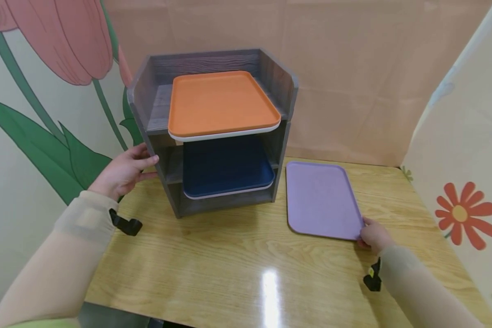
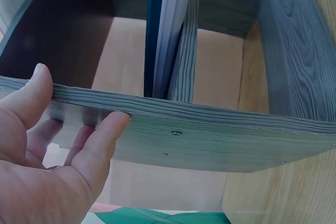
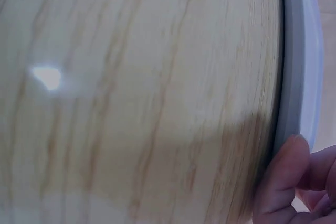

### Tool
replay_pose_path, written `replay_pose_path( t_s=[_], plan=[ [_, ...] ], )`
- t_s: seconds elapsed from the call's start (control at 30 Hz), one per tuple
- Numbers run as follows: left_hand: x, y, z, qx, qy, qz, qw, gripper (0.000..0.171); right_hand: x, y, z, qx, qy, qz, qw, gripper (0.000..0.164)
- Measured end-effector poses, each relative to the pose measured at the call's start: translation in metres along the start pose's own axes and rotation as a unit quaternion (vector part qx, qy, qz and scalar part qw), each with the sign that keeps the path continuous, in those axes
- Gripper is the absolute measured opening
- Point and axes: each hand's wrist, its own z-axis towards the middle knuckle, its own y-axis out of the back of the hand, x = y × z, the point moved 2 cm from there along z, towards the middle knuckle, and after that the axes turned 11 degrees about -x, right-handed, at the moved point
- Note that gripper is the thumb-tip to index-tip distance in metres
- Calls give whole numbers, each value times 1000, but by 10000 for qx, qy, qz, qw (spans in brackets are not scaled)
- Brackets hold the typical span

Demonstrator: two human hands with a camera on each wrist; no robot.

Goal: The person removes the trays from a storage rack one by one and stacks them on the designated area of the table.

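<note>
My left hand (image 1: 125, 171) holds the left side panel of a grey wooden shelf unit (image 1: 284, 91). In the left wrist view the thumb reaches over the panel's front edge and the fingers touch its outer face. At the right, my right hand (image 1: 375, 234) pinches the near right corner of a purple tray (image 1: 321, 198) lying on the table. The right wrist view has the thumb against the tray's rim (image 3: 296, 77), while the other fingers are partly out of frame.
An orange tray (image 1: 223, 102) rests over a white tray (image 1: 225, 135) on the top shelf. Below, a dark blue tray (image 1: 227, 166) sits above a pale tray (image 1: 229, 193). Walls border the wooden table (image 1: 213, 255) at the back and both sides.
</note>
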Motion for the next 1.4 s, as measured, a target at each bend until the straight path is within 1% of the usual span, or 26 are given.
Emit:
replay_pose_path(
  t_s=[0.2,0.37,0.43,0.53,0.63,0.7,0.83,1.0,1.23,1.4],
  plan=[
    [0,0,-1,13,13,-6,10000,75,3,2,-2,-11,74,-404,9992,72],
    [-1,0,-2,-15,26,14,10000,74,6,7,-5,-12,145,-794,9967,66],
    [-1,0,-2,-24,34,16,10000,75,10,11,-8,-60,278,-954,9950,64],
    [-1,0,-2,-20,20,21,10000,76,18,17,-14,-185,595,-1175,9911,61],
    [-2,0,-2,-6,9,38,10000,75,28,21,-18,-281,902,-1282,9872,59],
    [-2,-1,-3,0,13,55,10000,73,36,22,-20,-312,1021,-1246,9864,59],
    [-2,-1,-4,-25,23,60,10000,72,54,20,-24,-320,1192,-934,9880,61],
    [-2,-1,-3,7,-34,21,10000,69,84,17,-34,-258,1487,-530,9871,64],
    [-2,0,-2,18,-23,6,10000,67,131,14,-57,-47,1979,-347,9796,69],
    [-1,0,-2,15,-8,16,10000,69,165,11,-71,29,2282,-211,9734,66]
  ],
)
